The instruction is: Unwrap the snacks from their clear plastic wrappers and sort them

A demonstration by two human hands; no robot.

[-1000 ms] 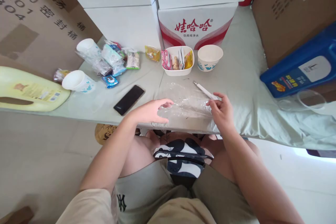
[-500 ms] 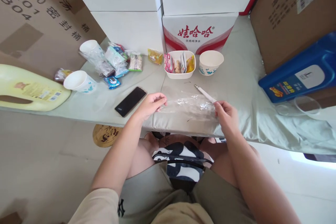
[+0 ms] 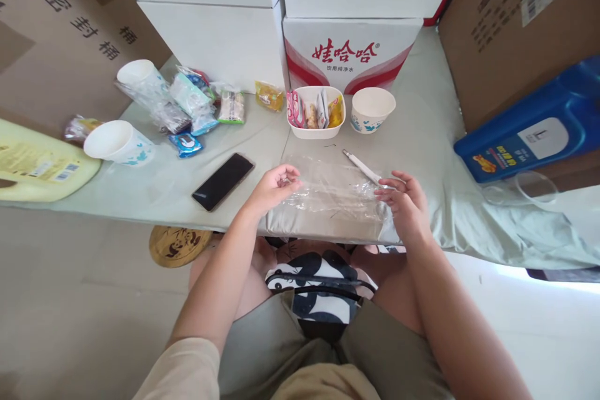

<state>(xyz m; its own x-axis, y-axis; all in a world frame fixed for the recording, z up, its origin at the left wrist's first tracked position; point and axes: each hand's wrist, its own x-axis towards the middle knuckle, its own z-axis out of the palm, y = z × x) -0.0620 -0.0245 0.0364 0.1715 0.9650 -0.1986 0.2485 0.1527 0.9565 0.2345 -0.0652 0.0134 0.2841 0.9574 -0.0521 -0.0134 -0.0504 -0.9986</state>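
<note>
Near the front edge of the pale green, cloth-covered worktop (image 3: 424,131), here's the crumpled, clear plastic film (image 3: 328,192), and handling it looks like the step in hand! At one end, the left hand (image 3: 275,187), fingers loosely curled, any grip impossible to tell; opposite, the right hand (image 3: 407,205), fingers parted beside a slim white pen-like tool (image 3: 363,167). Lifting would call for pinching both ends, I'd judge.
</note>
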